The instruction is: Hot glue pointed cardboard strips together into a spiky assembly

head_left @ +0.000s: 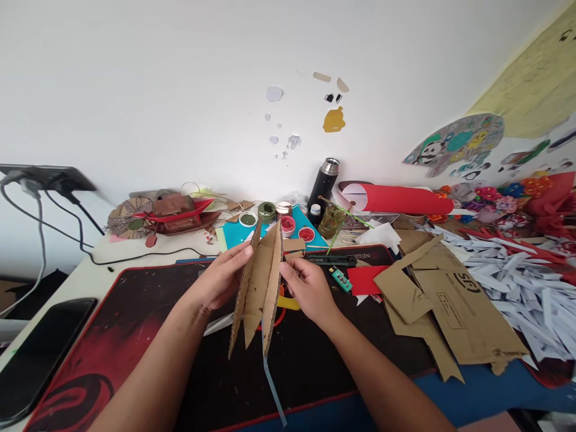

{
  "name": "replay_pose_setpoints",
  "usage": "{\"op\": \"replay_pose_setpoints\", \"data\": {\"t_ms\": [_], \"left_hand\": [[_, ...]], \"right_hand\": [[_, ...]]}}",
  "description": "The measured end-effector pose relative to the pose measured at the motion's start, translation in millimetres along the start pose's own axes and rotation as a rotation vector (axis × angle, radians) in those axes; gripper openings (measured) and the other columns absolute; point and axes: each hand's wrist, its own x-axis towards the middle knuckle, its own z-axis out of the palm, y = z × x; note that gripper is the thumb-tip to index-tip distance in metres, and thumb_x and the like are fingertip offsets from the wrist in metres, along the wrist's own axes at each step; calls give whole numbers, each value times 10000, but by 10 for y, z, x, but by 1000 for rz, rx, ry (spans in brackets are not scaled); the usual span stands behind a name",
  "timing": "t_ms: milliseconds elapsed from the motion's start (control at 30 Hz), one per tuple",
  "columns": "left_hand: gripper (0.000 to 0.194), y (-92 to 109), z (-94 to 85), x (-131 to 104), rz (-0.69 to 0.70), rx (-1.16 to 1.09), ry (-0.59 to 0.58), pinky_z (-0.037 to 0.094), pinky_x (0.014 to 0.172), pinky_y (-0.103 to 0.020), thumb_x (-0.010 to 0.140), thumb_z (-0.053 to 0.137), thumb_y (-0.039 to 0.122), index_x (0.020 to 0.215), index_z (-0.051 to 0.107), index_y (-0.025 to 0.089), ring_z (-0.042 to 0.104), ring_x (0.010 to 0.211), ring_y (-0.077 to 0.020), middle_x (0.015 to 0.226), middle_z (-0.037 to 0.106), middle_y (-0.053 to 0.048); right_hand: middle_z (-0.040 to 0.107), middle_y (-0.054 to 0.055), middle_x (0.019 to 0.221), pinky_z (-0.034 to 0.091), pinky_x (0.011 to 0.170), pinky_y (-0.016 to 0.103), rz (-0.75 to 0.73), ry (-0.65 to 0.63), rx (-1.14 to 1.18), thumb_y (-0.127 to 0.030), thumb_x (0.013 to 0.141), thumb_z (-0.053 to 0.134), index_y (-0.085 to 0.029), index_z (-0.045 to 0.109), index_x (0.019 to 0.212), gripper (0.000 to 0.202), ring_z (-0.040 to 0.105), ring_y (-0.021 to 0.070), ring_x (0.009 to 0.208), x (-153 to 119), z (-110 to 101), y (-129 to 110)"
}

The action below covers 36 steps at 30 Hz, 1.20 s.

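Note:
Above the dark mat, both hands hold a folded cardboard piece (260,279), shaped like a long trough with two raised sides and pointed ends. My left hand (227,273) grips its left wall, thumb on the upper edge. Closed on the right wall is my right hand (306,287), thumb and fingers pinching the cardboard. From the lower right end a thin bluish strip (274,390) hangs down. Partly hidden behind the cardboard lie a yellow-handled tool (288,303) and a pale blade-like thing (219,324).
Open paint jars (266,211) stand behind, near a black thermos (324,180). Flat cardboard scraps (463,312) and a heap of white paper strips (522,288) lie to the right. A phone (45,360) and a model boat (180,216) are on the left. A green-blue box cutter (341,279) rests near my right hand.

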Motion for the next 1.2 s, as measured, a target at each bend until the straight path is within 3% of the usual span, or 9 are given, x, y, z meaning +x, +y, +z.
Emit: {"op": "replay_pose_setpoints", "data": {"t_ms": [267, 533, 767, 1200], "left_hand": [[626, -7, 4, 7, 14, 24, -22, 565, 1058, -490, 772, 921, 574, 1265, 796, 210, 720, 1237, -417, 1249, 812, -160], [620, -60, -8, 23, 64, 167, 3, 479, 1168, -489, 761, 921, 609, 1253, 804, 250, 581, 1412, -416, 1487, 695, -118], [549, -91, -15, 42, 131, 207, -32, 523, 1092, -436, 769, 925, 589, 1192, 826, 252, 639, 1331, -383, 1419, 735, -107], [542, -94, 17, 54, 92, 231, -33, 568, 956, -407, 837, 863, 602, 1216, 820, 218, 736, 1101, -327, 1208, 815, -112]], "right_hand": [[422, -66, 550, 279, 506, 282, -9, 59, 82, -714, 936, 653, -228, 604, 802, 507, 352, 128, 509, 24, -12, -47], [540, -31, 664, 355, 596, 283, -67, 147, -22, -519, 931, 696, -200, 679, 838, 332, 463, 145, 623, 83, 20, -69], [423, -71, 587, 285, 552, 274, -102, 184, -30, -496, 932, 676, -211, 629, 782, 326, 355, 123, 558, 106, 46, -102], [432, -75, 576, 279, 540, 273, -75, 193, 29, -523, 938, 689, -221, 595, 763, 362, 357, 119, 537, 136, 103, -36]]}}
